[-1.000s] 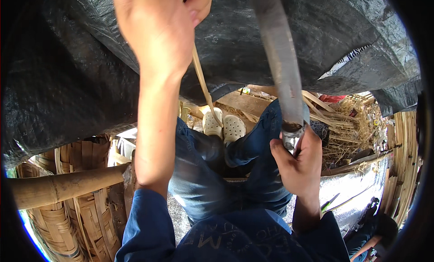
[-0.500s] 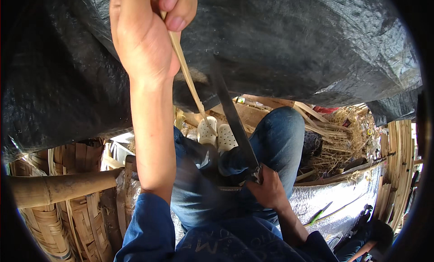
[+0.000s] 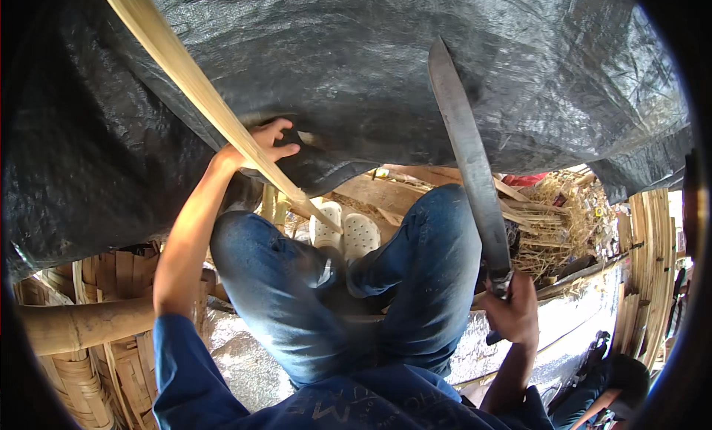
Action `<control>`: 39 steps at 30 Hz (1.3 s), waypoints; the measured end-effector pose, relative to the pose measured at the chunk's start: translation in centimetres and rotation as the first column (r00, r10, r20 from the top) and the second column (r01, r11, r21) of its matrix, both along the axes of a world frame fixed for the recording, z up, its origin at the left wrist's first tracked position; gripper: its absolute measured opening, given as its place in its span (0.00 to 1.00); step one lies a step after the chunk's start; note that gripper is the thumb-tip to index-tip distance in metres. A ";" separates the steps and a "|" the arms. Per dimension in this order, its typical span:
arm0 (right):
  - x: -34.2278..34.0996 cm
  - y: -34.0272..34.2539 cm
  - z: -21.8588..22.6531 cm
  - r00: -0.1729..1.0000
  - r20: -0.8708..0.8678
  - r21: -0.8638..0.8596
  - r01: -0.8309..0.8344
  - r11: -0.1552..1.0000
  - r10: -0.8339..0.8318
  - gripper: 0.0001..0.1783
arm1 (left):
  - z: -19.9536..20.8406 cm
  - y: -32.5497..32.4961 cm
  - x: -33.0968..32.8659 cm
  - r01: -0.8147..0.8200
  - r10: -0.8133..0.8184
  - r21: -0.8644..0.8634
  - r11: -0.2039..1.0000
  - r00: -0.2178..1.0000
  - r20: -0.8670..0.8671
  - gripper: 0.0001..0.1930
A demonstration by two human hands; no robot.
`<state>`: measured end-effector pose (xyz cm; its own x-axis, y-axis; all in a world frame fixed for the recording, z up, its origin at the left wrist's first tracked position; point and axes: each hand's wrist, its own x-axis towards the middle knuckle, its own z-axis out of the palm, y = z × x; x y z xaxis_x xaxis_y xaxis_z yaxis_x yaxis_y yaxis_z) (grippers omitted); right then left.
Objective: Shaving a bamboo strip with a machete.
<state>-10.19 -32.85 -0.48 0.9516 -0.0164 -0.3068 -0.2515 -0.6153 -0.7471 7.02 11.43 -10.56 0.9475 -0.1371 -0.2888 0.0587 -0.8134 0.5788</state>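
In my right hand (image 3: 513, 311) is the handle of a machete (image 3: 472, 163), gripped in closed fingers. Its long dark blade points away from me, above my right knee. A long pale bamboo strip (image 3: 196, 85) slants from the top left down toward my shoes. My left hand (image 3: 263, 144) is beneath the strip, which crosses over the wrist and partly covers the hand. The visible left fingers are spread and curve loosely, not wrapped round the strip. The strip's lower end overlaps one of my white clogs (image 3: 326, 224) in the view.
Black plastic sheeting (image 3: 334, 67) hangs in front of me. A thick bamboo pole (image 3: 89, 326) and woven bamboo (image 3: 85, 385) are at the left. Straw and shavings (image 3: 564, 230) lie beyond my right knee; upright slats (image 3: 651, 259) stand further right. Another person (image 3: 608, 393) shows at lower right.
My left hand has come lower, opening from its hold on the bamboo strip, which now slants from the upper left. My right hand has moved right with the machete.
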 end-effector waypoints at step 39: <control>51.2 7.6 -0.7 0.872 0.478 0.109 0.064 0.992 -0.109 0.09 | 0.2 -10.7 14.3 0.142 0.085 -0.306 0.941 0.778 0.622 0.40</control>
<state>41.00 -25.27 -1.20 0.9775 -0.1002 0.1857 0.1044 -0.5353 -0.8382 21.29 0.77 -10.36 0.8947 -0.1429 0.4232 -0.4237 -0.5716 0.7027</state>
